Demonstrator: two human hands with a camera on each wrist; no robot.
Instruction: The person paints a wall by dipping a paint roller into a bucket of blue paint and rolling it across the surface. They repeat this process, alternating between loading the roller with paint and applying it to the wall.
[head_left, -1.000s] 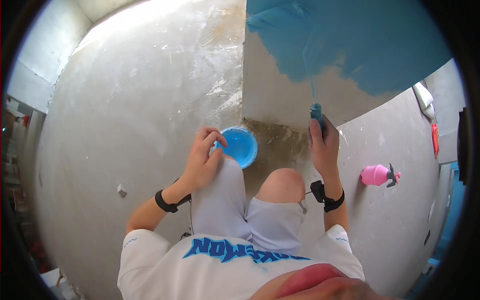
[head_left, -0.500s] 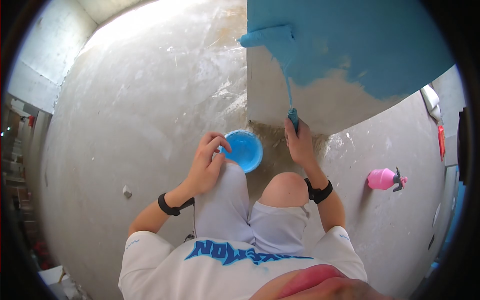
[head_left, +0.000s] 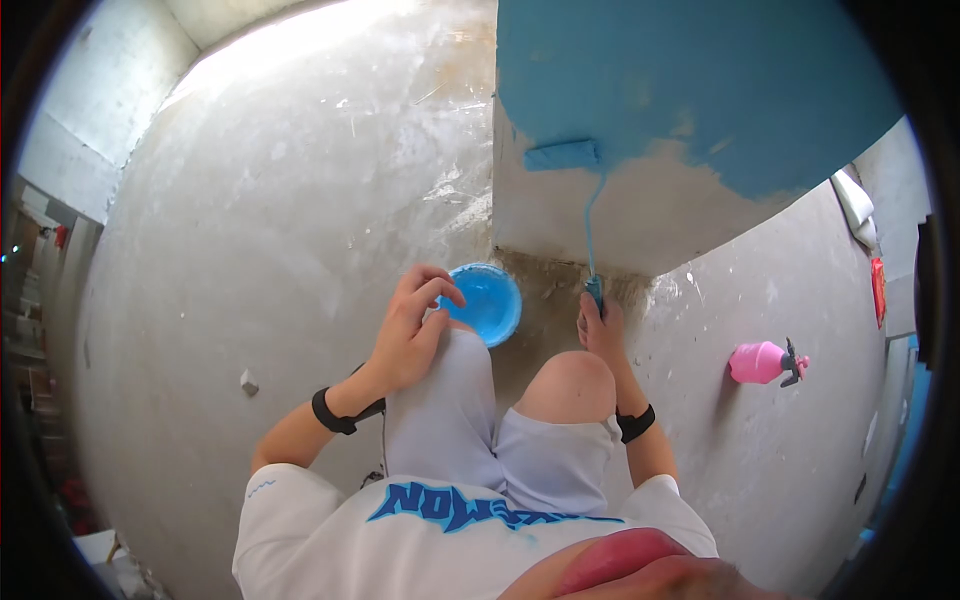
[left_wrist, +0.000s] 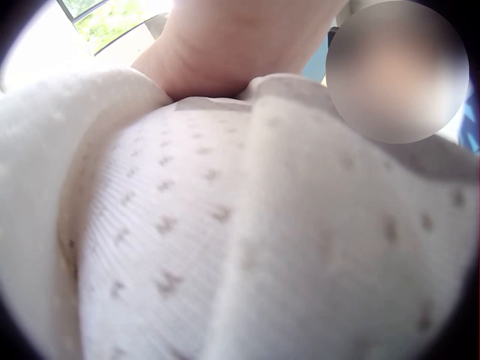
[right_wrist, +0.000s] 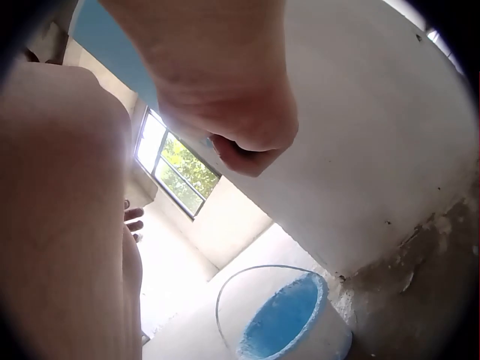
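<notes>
My right hand grips the handle of a paint roller, its fingers curled round it. The blue-coated roller head lies on the wall, at the lower edge of the blue paint. Below it the wall is bare grey. My left hand rests on the left knee with fingers loosely bent and nothing held. Just beyond those fingers stands a bucket with blue paint inside; its wire handle shows in the right wrist view. White cloth fills most of the left wrist view.
A pink spray bottle stands on the floor at the right. Further off lie a red packet and a white item. A small pale lump is on the floor to the left. The wall's corner edge rises behind the bucket.
The roller head swept left near the wall's edge, then came down and slightly right. Blue now covers more of the wall's upper left. My right hand moved left and lower; the left hand stayed.
</notes>
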